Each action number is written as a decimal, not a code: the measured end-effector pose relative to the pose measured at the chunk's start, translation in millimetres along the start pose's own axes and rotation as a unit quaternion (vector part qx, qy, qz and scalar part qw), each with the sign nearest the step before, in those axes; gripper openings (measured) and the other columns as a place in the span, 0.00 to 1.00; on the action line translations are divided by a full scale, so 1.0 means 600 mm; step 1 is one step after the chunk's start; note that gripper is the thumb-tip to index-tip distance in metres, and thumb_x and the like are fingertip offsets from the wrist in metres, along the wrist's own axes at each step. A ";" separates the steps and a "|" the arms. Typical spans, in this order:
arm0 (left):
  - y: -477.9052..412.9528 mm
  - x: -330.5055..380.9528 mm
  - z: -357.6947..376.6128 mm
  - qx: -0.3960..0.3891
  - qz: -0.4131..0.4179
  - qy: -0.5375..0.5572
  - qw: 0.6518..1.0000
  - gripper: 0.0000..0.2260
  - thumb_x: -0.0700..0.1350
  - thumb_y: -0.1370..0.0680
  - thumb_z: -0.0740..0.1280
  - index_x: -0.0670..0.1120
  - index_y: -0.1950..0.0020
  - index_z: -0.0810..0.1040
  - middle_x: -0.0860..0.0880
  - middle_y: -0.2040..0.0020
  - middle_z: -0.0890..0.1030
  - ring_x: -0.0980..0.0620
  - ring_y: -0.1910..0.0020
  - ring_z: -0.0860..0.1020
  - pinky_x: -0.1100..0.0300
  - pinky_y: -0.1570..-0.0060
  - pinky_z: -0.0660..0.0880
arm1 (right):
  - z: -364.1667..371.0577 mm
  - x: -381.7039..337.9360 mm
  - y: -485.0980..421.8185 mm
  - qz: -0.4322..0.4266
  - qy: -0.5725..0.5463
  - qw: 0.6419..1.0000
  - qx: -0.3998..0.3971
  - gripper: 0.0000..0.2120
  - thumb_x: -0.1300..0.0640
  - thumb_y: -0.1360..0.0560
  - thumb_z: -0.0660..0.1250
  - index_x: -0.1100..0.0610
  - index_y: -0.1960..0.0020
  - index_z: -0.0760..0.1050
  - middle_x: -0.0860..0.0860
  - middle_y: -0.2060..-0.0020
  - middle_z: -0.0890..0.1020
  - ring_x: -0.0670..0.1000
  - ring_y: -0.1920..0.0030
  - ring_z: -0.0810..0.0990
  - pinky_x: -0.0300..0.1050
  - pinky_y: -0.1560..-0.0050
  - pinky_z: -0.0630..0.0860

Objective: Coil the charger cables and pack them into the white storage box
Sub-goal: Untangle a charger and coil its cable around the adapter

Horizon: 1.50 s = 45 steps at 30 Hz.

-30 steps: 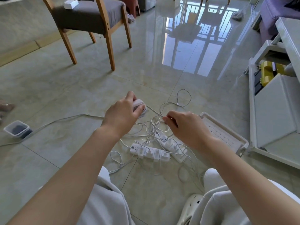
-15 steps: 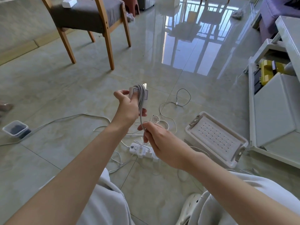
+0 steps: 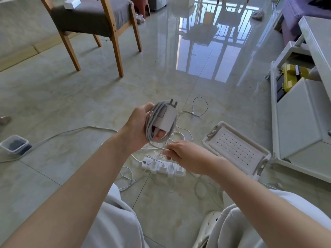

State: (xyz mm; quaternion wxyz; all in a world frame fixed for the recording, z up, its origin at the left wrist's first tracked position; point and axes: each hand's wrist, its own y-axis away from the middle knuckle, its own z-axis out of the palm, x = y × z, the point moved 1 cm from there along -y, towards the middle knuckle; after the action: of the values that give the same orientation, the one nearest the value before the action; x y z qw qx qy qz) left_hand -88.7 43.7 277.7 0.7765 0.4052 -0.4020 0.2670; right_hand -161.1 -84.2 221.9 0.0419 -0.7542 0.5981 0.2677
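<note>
Since before, we rolled our L hand (image 3: 137,127) palm-up; it gripped charger (image 3: 165,119) w/ cable (image 3: 150,126) coiled round, R hand (image 3: 186,156) pinched its tail.

My left hand (image 3: 138,126) holds the charger (image 3: 165,118) above the floor, with the cable (image 3: 152,126) wound around it. My right hand (image 3: 188,156) is just below and to the right, pinching that cable's free end. Beneath both hands the strip (image 3: 163,166) lies on the floor among loose cables (image 3: 198,104). The box (image 3: 238,149) lies right of the strip, near the cabinet (image 3: 295,122) further right, which has a case (image 3: 292,77) in its shelf. A chair (image 3: 93,20) stands far back on the left. A tub (image 3: 15,144) sits on the floor at my left.
</note>
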 end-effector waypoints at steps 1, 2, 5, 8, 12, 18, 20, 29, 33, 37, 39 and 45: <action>0.003 -0.001 0.000 -0.016 -0.006 -0.049 0.999 0.19 0.45 0.22 0.52 0.43 0.69 0.73 0.48 0.76 0.72 0.52 0.79 0.70 0.68 0.79 0.66 | 0.000 0.008 -0.003 0.000 0.016 1.000 0.009 0.18 0.48 0.18 0.50 0.58 0.52 0.73 0.45 0.59 0.74 0.46 0.58 0.71 0.40 0.57 0.65; 0.005 -0.002 -0.001 -0.034 -0.012 -0.092 0.995 0.18 0.46 0.22 0.52 0.43 0.69 0.71 0.48 0.77 0.71 0.52 0.79 0.69 0.68 0.80 0.64 | 0.000 0.015 -0.006 -0.001 0.026 0.999 0.019 0.17 0.49 0.18 0.51 0.58 0.50 0.73 0.47 0.56 0.75 0.47 0.55 0.72 0.41 0.55 0.66; 0.006 -0.007 -0.005 -0.092 -0.028 -0.202 0.975 0.19 0.47 0.22 0.50 0.41 0.68 0.70 0.47 0.79 0.69 0.52 0.82 0.66 0.69 0.81 0.60 | -0.003 0.031 -0.009 0.006 0.015 1.000 0.027 0.15 0.52 0.18 0.51 0.59 0.45 0.73 0.50 0.50 0.76 0.49 0.50 0.73 0.44 0.48 0.70; 0.004 -0.017 -0.011 -0.104 -0.042 -0.314 0.943 0.19 0.48 0.20 0.49 0.40 0.63 0.71 0.45 0.76 0.71 0.51 0.81 0.66 0.68 0.80 0.61 | -0.008 0.032 -0.007 0.011 0.005 0.999 0.032 0.13 0.53 0.18 0.51 0.59 0.49 0.71 0.49 0.54 0.75 0.49 0.55 0.73 0.44 0.51 0.70; -0.015 -0.037 -0.019 -0.025 -0.033 -0.473 0.880 0.11 0.46 0.20 0.55 0.44 0.59 0.69 0.43 0.65 0.72 0.47 0.72 0.69 0.61 0.75 0.63 | -0.013 0.028 -0.008 0.044 0.074 0.992 0.096 0.10 0.54 0.22 0.56 0.59 0.54 0.72 0.52 0.61 0.76 0.54 0.60 0.75 0.46 0.62 0.70; -0.023 -0.038 -0.037 -0.010 -0.022 -0.543 0.839 0.07 0.48 0.21 0.57 0.45 0.55 0.68 0.45 0.66 0.73 0.51 0.78 0.69 0.63 0.80 0.63 | -0.016 0.040 -0.007 0.067 0.091 0.981 0.158 0.13 0.48 0.20 0.56 0.57 0.54 0.72 0.51 0.60 0.77 0.52 0.58 0.74 0.45 0.54 0.72; -0.026 -0.038 -0.047 0.013 -0.012 -0.569 0.822 0.07 0.49 0.21 0.57 0.47 0.55 0.68 0.45 0.63 0.74 0.50 0.76 0.70 0.62 0.78 0.65 | -0.015 0.043 -0.008 0.056 0.087 0.978 0.183 0.13 0.49 0.20 0.56 0.58 0.51 0.73 0.52 0.55 0.79 0.52 0.52 0.74 0.45 0.45 0.70; -0.035 -0.045 -0.032 0.112 0.155 -0.676 0.711 0.11 0.51 0.19 0.56 0.45 0.43 0.64 0.45 0.47 0.73 0.43 0.55 0.72 0.54 0.58 0.63 | -0.020 0.020 -0.009 0.084 0.024 0.959 0.269 0.13 0.49 0.20 0.56 0.56 0.48 0.74 0.54 0.62 0.82 0.57 0.62 0.80 0.51 0.58 0.77; -0.038 -0.040 -0.030 0.169 0.220 -0.652 0.706 0.12 0.49 0.18 0.56 0.42 0.40 0.63 0.43 0.42 0.69 0.37 0.49 0.74 0.52 0.57 0.63 | -0.018 0.014 -0.004 0.046 -0.064 0.956 0.283 0.08 0.51 0.21 0.58 0.54 0.53 0.73 0.50 0.66 0.80 0.52 0.64 0.78 0.52 0.57 0.76; -0.042 -0.039 -0.030 0.198 0.258 -0.617 0.716 0.10 0.44 0.19 0.57 0.41 0.40 0.63 0.42 0.42 0.67 0.37 0.48 0.72 0.52 0.58 0.62 | -0.016 -0.001 0.002 0.038 -0.130 0.957 0.258 0.06 0.53 0.20 0.56 0.53 0.50 0.71 0.46 0.70 0.81 0.45 0.69 0.76 0.42 0.61 0.73; -0.048 -0.048 -0.028 0.190 0.249 -0.609 0.729 0.10 0.39 0.20 0.57 0.41 0.40 0.61 0.42 0.43 0.65 0.38 0.49 0.72 0.52 0.57 0.63 | -0.012 -0.009 0.004 0.037 -0.106 0.964 0.242 0.09 0.52 0.19 0.54 0.52 0.44 0.71 0.46 0.70 0.81 0.41 0.72 0.74 0.35 0.64 0.68; -0.063 -0.044 -0.022 0.220 0.234 -0.456 0.830 0.08 0.34 0.21 0.54 0.42 0.45 0.58 0.43 0.44 0.61 0.45 0.52 0.69 0.51 0.56 0.68 | -0.001 -0.026 0.005 0.021 -0.183 0.961 0.205 0.10 0.55 0.19 0.53 0.55 0.43 0.70 0.42 0.68 0.76 0.41 0.66 0.72 0.39 0.60 0.69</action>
State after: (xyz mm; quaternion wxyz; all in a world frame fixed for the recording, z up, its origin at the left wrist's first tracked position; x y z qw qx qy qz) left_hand -69.2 32.3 235.4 0.3097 0.5345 -0.7239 0.3072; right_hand -166.0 -71.7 230.3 0.2986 -0.6550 0.6379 0.2736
